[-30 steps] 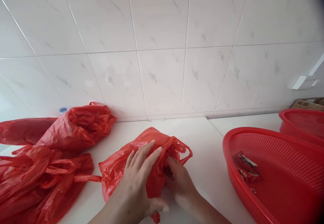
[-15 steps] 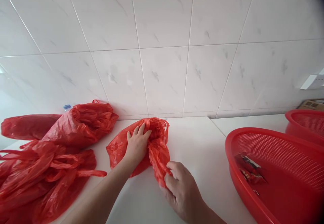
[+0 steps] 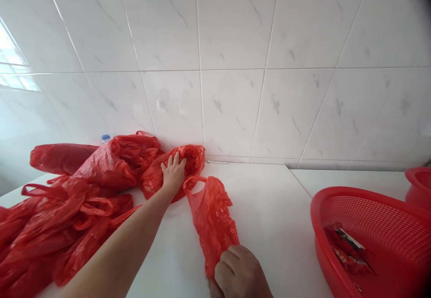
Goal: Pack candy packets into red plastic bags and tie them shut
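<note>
Right hand (image 3: 239, 269), at the near edge, has its fingers closed together on the gathered near end of a loose red bag (image 3: 217, 217); the thumb is partly hidden, so its exact hold cannot be told. Left hand (image 3: 174, 172), farther off and to the left, lies with its fingers apart on a bunched red bag (image 3: 151, 179), pressing rather than pinching. The loose bag lies between the hands, over the middle of the white counter (image 3: 272, 217), its handle loop at the far end beside the bunched bag. Such thin film should be very light, limp and rather slippery, apt to stretch or tear if pulled at one point; a gathered fold or the handle loop offers the surest hold. The bunched bag looks fuller, and is best steadied with a broad palm. In appearance the loose bag is bright, translucent red—creased and narrow, with a ragged right edge. Farther left are a heap of red bags (image 3: 43, 235), a crumpled red bundle (image 3: 107, 165), a darker red roll (image 3: 62, 158) and a blue cap (image 3: 105, 137); to the right, a red basket (image 3: 323, 248) holds wrapped packets (image 3: 352, 246)—all before a tiled wall (image 3: 232, 28).
</note>
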A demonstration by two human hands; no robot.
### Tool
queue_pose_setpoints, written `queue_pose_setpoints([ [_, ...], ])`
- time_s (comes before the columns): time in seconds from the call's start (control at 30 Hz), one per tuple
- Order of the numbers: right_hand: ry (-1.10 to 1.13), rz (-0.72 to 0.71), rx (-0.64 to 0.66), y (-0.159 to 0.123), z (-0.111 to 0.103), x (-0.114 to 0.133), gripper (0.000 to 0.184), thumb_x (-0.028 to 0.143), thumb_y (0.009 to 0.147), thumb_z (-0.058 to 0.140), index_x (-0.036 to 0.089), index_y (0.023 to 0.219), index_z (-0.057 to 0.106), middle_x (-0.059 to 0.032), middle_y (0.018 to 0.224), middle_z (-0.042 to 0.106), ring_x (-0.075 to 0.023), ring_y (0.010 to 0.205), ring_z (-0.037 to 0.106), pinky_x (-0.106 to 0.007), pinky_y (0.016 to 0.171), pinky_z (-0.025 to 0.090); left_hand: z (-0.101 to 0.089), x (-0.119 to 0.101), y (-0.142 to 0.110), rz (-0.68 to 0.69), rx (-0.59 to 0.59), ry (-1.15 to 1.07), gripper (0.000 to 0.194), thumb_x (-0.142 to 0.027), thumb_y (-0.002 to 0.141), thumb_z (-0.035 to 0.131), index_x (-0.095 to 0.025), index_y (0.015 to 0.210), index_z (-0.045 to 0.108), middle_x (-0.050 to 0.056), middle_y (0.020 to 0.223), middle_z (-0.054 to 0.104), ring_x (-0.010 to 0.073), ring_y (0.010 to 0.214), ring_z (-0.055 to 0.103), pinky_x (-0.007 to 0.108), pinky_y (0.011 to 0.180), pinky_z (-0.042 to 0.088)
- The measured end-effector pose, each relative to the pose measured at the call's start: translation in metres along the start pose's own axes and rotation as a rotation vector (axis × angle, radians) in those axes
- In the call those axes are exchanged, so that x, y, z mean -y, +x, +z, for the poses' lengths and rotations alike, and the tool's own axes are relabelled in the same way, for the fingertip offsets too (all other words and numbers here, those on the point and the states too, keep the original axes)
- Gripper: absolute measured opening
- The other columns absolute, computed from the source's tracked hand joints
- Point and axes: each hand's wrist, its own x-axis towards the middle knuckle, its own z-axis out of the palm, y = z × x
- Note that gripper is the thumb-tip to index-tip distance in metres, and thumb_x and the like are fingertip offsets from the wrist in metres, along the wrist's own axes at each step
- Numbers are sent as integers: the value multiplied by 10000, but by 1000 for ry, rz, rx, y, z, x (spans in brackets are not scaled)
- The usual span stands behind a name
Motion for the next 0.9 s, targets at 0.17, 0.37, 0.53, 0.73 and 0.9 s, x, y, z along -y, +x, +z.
queue_pose_setpoints([
  [0.17, 101, 244, 264, -8, 3, -19, 352, 357, 773, 616, 184, 526, 434, -3, 560, 494, -140, 570, 397, -277, 536, 287, -6, 19, 25, -65, 30, -53, 698, -408, 719, 652, -236, 1354, 419, 205, 1502, 245, 457, 1354, 208, 702, 968, 260],
  [0.37, 197, 348, 413, -1, -8, -26, 267, 207, 840, 534, 172, 576, 512, 0, 648, 522, -142, 702, 451, -292, 707, 385, -52, 1, 12, 101, -128, -65, 548, -353, 823, 537, -225, 1343, 422, 185, 1502, 221, 445, 1389, 66, 732, 1009, 108],
  [0.53, 248, 297, 465, 2, -6, -22, 169, 125, 746, 560, 177, 586, 561, -1, 697, 548, -151, 800, 486, -287, 778, 412, -61, -46, -27, 524, -78, -67, 555, -57, 831, 417, -334, 1310, 457, 22, 1499, 305, 214, 1401, 196, 441, 1124, 210],
  [0.73, 62, 331, 378, -15, -25, -43, 187, 27, 636, 519, 194, 645, 602, -14, 808, 619, -215, 973, 526, -366, 899, 418, -40, -63, -30, 581, 46, -44, 342, 24, 744, 490, -209, 920, 666, 101, 1354, 507, 327, 1304, 362, 575, 1031, 275],
  [0.9, -351, 392, 73, -19, -57, -53, 256, 176, 815, 530, 152, 1062, 596, -138, 1131, 591, -293, 1026, 534, -468, 842, 452, -53, -58, -39, 479, 159, -90, 90, -143, 829, 547, -144, 755, 599, 12, 745, 624, 153, 711, 596, 339, 714, 478],
])
